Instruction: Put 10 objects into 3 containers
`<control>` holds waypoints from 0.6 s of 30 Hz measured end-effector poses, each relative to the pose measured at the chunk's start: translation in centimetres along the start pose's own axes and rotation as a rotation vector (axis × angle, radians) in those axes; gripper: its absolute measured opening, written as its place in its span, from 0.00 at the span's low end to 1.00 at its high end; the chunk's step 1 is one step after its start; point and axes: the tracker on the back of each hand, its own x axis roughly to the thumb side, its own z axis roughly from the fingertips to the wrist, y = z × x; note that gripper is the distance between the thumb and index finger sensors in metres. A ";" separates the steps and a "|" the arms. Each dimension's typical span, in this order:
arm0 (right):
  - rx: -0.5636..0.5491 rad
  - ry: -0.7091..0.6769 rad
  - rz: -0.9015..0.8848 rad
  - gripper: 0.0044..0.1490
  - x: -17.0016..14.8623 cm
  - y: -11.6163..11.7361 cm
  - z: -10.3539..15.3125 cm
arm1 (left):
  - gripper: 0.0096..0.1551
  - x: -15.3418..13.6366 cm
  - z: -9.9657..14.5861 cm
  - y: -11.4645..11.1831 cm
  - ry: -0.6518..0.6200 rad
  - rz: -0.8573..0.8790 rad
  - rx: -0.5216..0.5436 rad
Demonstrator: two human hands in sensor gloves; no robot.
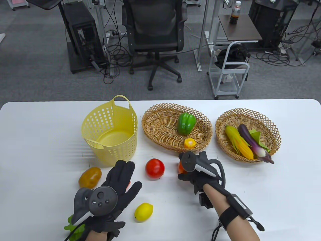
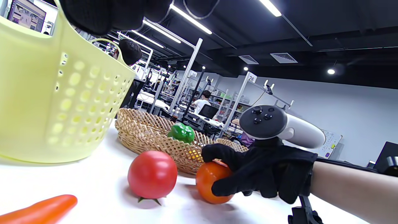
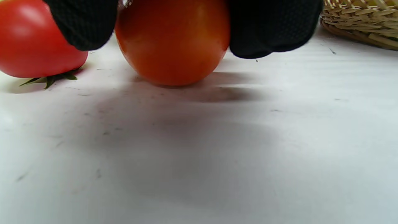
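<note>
My right hand [image 1: 185,167] grips an orange tomato [image 1: 180,168] that rests on the table; the right wrist view shows fingers [image 3: 273,28] on either side of the tomato [image 3: 172,40]. My left hand [image 1: 123,179] is open, fingers spread, above an orange carrot [image 2: 40,211] that it mostly hides in the table view. A red tomato [image 1: 154,168], a potato [image 1: 89,177] and a lemon [image 1: 143,212] lie loose nearby. The yellow plastic basket [image 1: 110,148] is empty. The middle wicker basket [image 1: 155,125] holds a green pepper [image 1: 186,123] and a small yellow fruit [image 1: 189,143]. The right wicker basket [image 1: 225,120] holds corn [image 1: 238,141] and an eggplant [image 1: 252,141].
A green leafy vegetable [image 1: 72,227] lies at the table's front edge under my left wrist. The three containers stand in a row across the middle of the white table [image 1: 37,150]. An office chair and a cart stand beyond the far edge.
</note>
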 end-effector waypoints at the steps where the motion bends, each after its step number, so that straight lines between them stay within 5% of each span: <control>1: -0.007 0.001 0.006 0.58 0.0 0.1 0.1 | 0.46 0.0 0.0 0.0 -0.001 0.002 0.001; 10: -0.093 0.014 0.100 0.62 -0.1 0.9 0.8 | 0.46 0.2 0.5 0.4 -0.019 0.012 0.021; 18: -0.222 -0.048 -0.045 0.64 0.7 -3.9 2.0 | 0.45 0.2 0.6 0.7 -0.025 0.021 0.028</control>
